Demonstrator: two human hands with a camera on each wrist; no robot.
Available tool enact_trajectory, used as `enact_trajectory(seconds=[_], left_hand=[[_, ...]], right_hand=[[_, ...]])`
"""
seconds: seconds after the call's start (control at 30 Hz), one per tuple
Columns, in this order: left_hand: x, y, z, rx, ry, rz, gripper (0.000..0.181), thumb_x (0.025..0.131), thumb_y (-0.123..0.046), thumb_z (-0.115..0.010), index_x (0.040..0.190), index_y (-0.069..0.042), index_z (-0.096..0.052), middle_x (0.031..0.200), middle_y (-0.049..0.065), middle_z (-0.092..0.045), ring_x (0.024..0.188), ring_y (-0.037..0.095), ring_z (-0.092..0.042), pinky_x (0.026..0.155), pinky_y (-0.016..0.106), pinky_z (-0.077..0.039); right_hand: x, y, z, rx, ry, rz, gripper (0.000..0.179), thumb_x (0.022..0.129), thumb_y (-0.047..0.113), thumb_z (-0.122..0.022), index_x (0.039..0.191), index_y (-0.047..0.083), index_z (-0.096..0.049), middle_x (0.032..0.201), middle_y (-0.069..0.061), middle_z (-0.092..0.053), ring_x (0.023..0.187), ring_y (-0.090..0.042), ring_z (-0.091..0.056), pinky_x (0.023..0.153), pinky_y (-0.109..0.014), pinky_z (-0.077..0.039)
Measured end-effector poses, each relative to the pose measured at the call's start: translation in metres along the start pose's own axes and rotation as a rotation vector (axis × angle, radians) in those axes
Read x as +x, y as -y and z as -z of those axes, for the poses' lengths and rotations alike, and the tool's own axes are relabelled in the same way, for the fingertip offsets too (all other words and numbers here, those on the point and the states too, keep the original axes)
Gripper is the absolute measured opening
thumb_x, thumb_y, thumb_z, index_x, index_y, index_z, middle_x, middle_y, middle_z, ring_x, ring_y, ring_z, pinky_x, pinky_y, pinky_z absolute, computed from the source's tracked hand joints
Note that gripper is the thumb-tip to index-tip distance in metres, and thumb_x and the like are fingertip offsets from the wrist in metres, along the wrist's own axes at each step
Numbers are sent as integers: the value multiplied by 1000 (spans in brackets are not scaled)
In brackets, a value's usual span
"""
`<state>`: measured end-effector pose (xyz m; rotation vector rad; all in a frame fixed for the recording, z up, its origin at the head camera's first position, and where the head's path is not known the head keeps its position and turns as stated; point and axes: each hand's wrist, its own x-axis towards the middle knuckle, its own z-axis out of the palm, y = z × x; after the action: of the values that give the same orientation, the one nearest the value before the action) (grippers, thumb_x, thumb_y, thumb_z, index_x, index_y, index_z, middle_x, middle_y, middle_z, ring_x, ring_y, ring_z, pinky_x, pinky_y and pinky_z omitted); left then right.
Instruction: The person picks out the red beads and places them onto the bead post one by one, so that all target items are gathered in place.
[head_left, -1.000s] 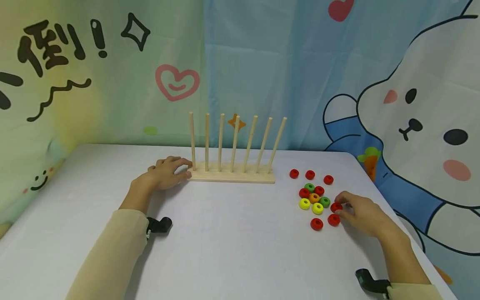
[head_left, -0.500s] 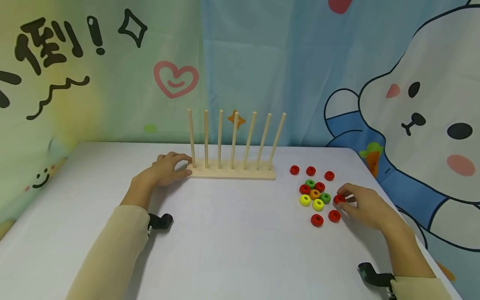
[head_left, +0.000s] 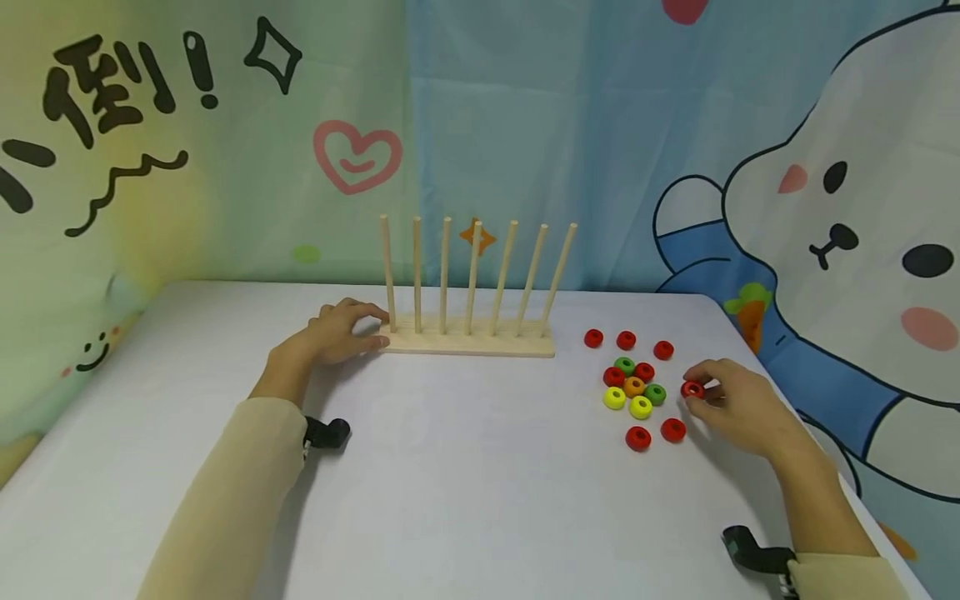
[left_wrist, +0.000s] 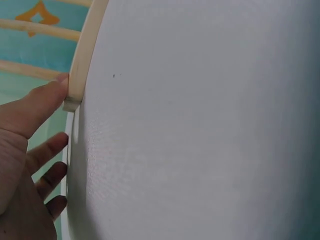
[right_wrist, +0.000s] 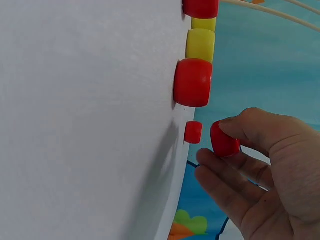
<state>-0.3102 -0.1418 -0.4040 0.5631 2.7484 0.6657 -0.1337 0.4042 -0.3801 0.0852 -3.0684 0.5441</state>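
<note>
A pale wooden peg rack (head_left: 472,343), a flat base with a row of several upright pegs, stands toward the back of the table. My left hand (head_left: 330,335) grips the left end of its base. In the left wrist view the thumb (left_wrist: 47,97) lies against that end, and the index finger is hidden. At the right, my right hand (head_left: 738,408) pinches a red bead (head_left: 692,390) between thumb and fingers. The right wrist view shows this held bead (right_wrist: 225,141) raised off the white tabletop, its hole mostly out of sight.
Loose beads lie left of the right hand: several red, two yellow (head_left: 641,407), two green (head_left: 655,394) and one orange (head_left: 633,386). A printed cloth (head_left: 525,133) hangs behind the table. The table's right edge (head_left: 862,508) runs near the right forearm.
The right hand has lifted the red bead from the table, moving slightly up and right. The left hand keeps its hold on the rack. The head view has shifted a little.
</note>
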Motion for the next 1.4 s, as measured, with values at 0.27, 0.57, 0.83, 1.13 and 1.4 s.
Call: enact_trajectory(seconds=[0.27, 0.57, 0.83, 1.13, 1.4], left_hand=[[1, 2, 3, 21, 13, 5, 52, 100, -50, -60, 146, -29, -54, 162, 18, -31, 140, 50, -31, 109, 74, -25], [1, 7, 0, -47, 34, 14, 54, 99, -51, -61, 147, -28, -54, 164, 18, -26, 144, 52, -24, 107, 77, -23], [0, 7, 0, -52, 23, 17, 53, 99, -50, -62, 147, -30, -54, 164, 16, -27, 145, 49, -24, 107, 76, -22], [2, 5, 0, -34, 28, 22, 53, 99, -51, -61, 147, -30, -54, 164, 16, -27, 145, 49, -24, 108, 75, -22], [1, 5, 0, -28, 16, 36, 53, 99, -52, -62, 147, -31, -54, 164, 16, -28, 144, 49, -26, 107, 75, -24]], right_hand=[[6, 3, -3, 19, -49, 17, 37, 91, 14, -76, 123, 0, -62, 121, -26, -62, 104, -47, -66, 81, -54, -59], [8, 10, -10, 37, -111, 63, 36, 92, 11, -74, 124, 0, -63, 119, -25, -65, 98, -43, -67, 76, -52, -60], [17, 22, -13, 52, -178, 150, 32, 91, 7, -74, 121, 3, -66, 120, -23, -65, 93, -39, -67, 72, -50, -61], [24, 35, -19, 70, -231, 182, 28, 91, 6, -74, 118, 5, -67, 113, -15, -66, 91, -30, -65, 77, -36, -60], [32, 45, -22, 99, -264, 245, 26, 91, 6, -73, 117, 5, -70, 112, -12, -66, 90, -26, -65, 75, -15, -51]])
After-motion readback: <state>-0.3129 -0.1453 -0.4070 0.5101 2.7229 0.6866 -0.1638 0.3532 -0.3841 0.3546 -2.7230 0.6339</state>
